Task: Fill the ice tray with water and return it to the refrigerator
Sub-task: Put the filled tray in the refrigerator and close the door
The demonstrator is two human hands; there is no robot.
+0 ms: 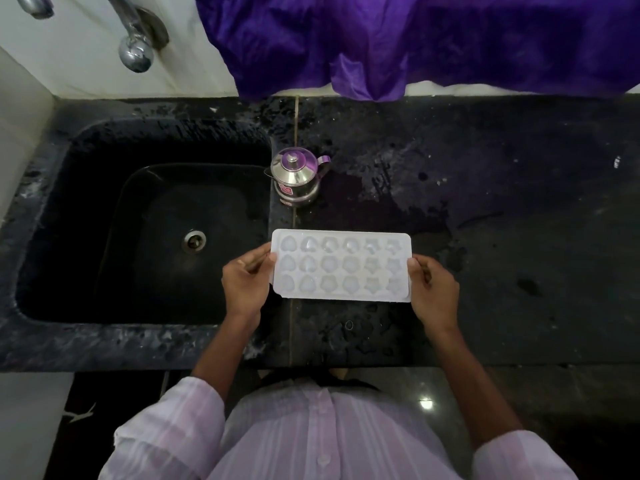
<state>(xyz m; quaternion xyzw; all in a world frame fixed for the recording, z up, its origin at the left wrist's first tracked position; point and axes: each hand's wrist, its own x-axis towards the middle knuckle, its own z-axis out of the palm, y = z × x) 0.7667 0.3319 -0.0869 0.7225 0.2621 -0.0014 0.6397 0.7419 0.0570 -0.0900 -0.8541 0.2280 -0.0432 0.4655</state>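
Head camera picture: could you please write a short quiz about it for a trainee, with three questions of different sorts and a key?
1. True or false: the left hand and the right hand each hold one short end of the white plastic ice tray.
2. Where does the small shiny steel kettle stand? A) on the tray; B) on the dark stone counter, beyond the tray; C) in the left hand.
3. Fill in the word: the black stone sink lies on the ____ side of the tray.

Key: 1 true; 2 B; 3 left.
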